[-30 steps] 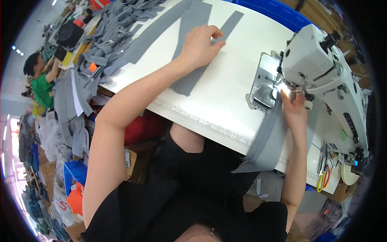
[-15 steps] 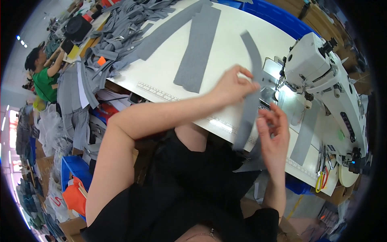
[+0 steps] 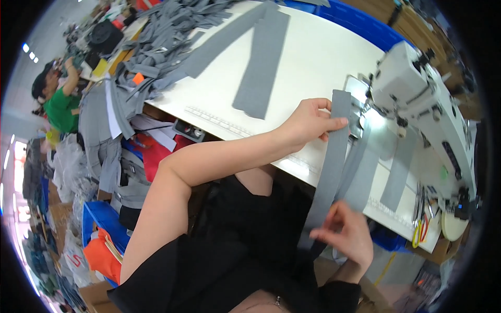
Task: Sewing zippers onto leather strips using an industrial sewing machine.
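Close to the sewing machine (image 3: 402,83), my left hand (image 3: 315,124) pinches a long grey fabric strip (image 3: 334,161) just below its upper end, with the thumb across the front. The strip runs down over the table edge toward my lap. Lower down, my right hand (image 3: 349,237) is closed, thumb and curled fingers at the strip's edge. The strip's lowest part is hard to make out against my dark clothes. Beside it, further grey fabric (image 3: 362,182) hangs over the edge from the lit needle area. Another grey piece (image 3: 399,172) lies right of that.
Two wide grey pieces (image 3: 263,65) lie on the white table (image 3: 308,57); a tangled grey heap (image 3: 167,36) fills its far left. Yellow-handled scissors (image 3: 417,232) rest at the right edge. A blue bin (image 3: 107,219) stands lower left. A person in green (image 3: 62,109) works at far left.
The strip has straightened between my hands, its upper end now gripped by my left hand. My right hand has moved down toward my lap and closed at the strip.
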A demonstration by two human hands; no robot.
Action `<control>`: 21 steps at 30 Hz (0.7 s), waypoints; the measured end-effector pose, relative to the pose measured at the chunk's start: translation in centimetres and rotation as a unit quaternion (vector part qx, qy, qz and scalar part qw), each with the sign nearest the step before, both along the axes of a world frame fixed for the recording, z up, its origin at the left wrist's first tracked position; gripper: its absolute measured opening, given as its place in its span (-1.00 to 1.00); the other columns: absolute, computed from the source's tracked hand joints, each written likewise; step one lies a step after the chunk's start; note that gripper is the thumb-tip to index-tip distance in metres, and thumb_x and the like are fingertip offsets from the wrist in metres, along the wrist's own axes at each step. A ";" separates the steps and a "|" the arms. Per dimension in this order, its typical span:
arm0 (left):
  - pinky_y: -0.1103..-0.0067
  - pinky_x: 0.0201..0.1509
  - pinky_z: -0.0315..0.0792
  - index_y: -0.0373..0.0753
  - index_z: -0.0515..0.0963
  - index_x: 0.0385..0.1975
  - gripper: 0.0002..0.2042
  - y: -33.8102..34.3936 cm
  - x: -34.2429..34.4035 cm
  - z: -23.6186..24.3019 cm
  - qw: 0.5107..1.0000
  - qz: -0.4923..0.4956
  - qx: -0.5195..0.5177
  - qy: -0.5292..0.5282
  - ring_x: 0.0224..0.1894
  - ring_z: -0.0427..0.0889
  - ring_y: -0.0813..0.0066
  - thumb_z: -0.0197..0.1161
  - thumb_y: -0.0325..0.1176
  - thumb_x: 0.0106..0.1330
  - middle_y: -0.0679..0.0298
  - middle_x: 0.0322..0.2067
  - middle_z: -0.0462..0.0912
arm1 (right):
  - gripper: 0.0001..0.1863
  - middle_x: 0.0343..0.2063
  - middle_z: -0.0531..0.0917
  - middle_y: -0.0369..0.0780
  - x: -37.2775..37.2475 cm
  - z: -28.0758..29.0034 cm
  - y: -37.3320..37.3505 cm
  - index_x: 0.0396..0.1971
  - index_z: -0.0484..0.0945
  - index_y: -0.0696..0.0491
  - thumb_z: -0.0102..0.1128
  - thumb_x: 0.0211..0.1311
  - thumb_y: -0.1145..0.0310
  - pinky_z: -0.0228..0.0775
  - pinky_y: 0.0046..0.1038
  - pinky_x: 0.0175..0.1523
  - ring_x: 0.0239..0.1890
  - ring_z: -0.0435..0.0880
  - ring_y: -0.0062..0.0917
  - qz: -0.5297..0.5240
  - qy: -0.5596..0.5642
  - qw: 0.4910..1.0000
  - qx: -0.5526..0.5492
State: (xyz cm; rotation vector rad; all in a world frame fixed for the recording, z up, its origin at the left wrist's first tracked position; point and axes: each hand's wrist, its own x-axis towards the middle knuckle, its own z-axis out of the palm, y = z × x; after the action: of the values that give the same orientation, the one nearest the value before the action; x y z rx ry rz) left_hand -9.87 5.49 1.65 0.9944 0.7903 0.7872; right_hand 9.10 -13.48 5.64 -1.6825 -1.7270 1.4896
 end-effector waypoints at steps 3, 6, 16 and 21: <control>0.64 -0.46 0.58 -0.29 0.59 -0.21 -0.80 -3.3 0.6 1.7 0.996 -0.082 -0.025 -0.022 -0.41 0.66 0.64 0.43 -0.33 0.38 0.29 -0.41 0.74 | -0.71 -0.36 0.63 -0.19 -3.3 0.0 2.2 -0.28 0.44 0.11 0.46 0.25 0.41 0.44 -0.50 -0.24 -0.35 0.58 -0.56 -0.283 0.009 0.917 0.282; 0.67 -0.47 0.53 -0.30 0.60 -0.19 -0.80 -3.7 0.5 0.5 0.992 -0.117 -0.024 0.029 -0.44 0.62 0.68 0.43 -0.32 0.39 0.36 -0.45 0.69 | -0.83 -0.33 0.60 -0.16 -3.6 -2.2 4.0 -0.23 0.45 0.15 0.31 0.34 0.52 0.46 -0.45 -0.17 -0.32 0.60 -0.46 -0.276 0.007 0.885 0.375; 0.76 -0.36 0.53 -0.29 0.61 -0.15 -0.82 -3.4 0.6 0.7 0.998 -0.063 0.012 0.021 -0.40 0.63 0.73 0.43 -0.38 0.39 0.33 -0.32 0.74 | -0.78 -0.30 0.66 -0.17 -4.8 -3.0 4.8 -0.16 0.60 0.15 0.41 0.21 0.49 0.49 -0.35 -0.10 -0.24 0.63 -0.32 -0.314 -0.122 0.810 0.481; 0.71 -0.23 0.57 -0.31 0.66 -0.14 -0.83 -3.1 0.6 1.0 0.996 -0.084 -0.001 0.005 -0.34 0.66 0.67 0.44 -0.39 0.38 0.30 -0.29 0.75 | -0.80 -0.30 0.70 -0.19 -5.4 -3.5 5.3 -0.22 0.71 0.13 0.48 0.17 0.43 0.49 -0.33 -0.11 -0.22 0.64 -0.30 -0.343 -0.182 0.760 0.520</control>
State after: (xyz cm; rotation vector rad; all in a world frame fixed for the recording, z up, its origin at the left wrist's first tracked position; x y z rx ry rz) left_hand -9.31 2.42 2.62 1.0483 0.7065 0.6372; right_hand 3.71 -8.20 2.10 -1.6215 -1.3468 -0.1887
